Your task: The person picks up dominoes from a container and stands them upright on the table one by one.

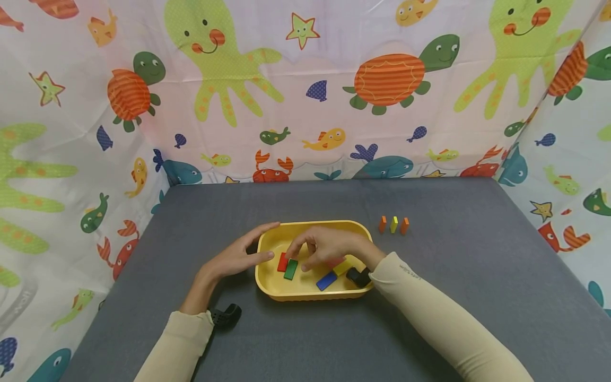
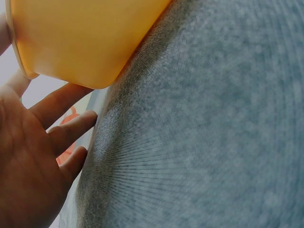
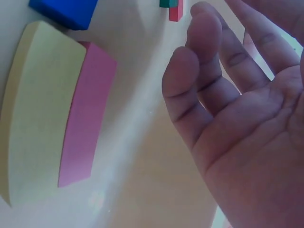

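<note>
Head view: right hand (image 1: 329,243) arched over yellow tray (image 1: 305,297), left hand (image 1: 231,259) alongside, fingers (image 1: 262,230) apart

A red block (image 1: 282,263) and green block (image 1: 290,270) lie adjacent, perhaps touching, inside the yellow tray (image 1: 305,297)

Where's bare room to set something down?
Bare grey tabletop lies right of three upright orange and yellow blocks, and in front of the yellow oblong tray. Crowded: the tray's inside, holding coloured rectangular blocks and the right hand.
</note>
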The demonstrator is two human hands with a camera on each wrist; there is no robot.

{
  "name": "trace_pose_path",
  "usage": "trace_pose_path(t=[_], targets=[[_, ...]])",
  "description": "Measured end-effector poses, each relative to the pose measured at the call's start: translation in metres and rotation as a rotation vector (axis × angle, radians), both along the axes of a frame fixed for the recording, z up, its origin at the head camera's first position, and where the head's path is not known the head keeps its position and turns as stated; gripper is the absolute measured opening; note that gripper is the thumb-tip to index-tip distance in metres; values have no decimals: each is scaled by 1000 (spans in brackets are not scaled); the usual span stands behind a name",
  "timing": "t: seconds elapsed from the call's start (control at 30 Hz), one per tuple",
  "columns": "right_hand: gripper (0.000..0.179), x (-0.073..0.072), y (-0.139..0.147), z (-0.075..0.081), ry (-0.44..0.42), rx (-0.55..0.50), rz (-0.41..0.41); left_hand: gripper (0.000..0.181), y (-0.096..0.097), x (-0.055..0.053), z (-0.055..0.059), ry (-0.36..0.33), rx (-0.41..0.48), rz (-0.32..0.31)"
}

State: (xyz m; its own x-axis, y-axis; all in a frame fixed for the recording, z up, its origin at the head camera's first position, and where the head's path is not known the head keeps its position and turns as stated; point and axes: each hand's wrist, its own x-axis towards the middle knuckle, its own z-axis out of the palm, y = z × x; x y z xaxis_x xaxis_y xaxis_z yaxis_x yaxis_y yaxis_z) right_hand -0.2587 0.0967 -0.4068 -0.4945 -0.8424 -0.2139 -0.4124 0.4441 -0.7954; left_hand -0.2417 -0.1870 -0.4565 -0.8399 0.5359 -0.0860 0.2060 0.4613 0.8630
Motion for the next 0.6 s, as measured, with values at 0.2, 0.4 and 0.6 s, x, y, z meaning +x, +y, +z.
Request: trace_pose_path(t=[0.2, 0.4, 0.6], targets=[[41, -2, -1, -3, 19, 1, 22, 68, 0, 0, 0, -3, 2, -2], [45, -3, -1, -5, -3, -7, 42, 69, 0, 0, 1, -4, 2, -2], [43, -3, 0, -7, -34, 21, 12, 68, 1, 1, 1, -6, 0, 4]])
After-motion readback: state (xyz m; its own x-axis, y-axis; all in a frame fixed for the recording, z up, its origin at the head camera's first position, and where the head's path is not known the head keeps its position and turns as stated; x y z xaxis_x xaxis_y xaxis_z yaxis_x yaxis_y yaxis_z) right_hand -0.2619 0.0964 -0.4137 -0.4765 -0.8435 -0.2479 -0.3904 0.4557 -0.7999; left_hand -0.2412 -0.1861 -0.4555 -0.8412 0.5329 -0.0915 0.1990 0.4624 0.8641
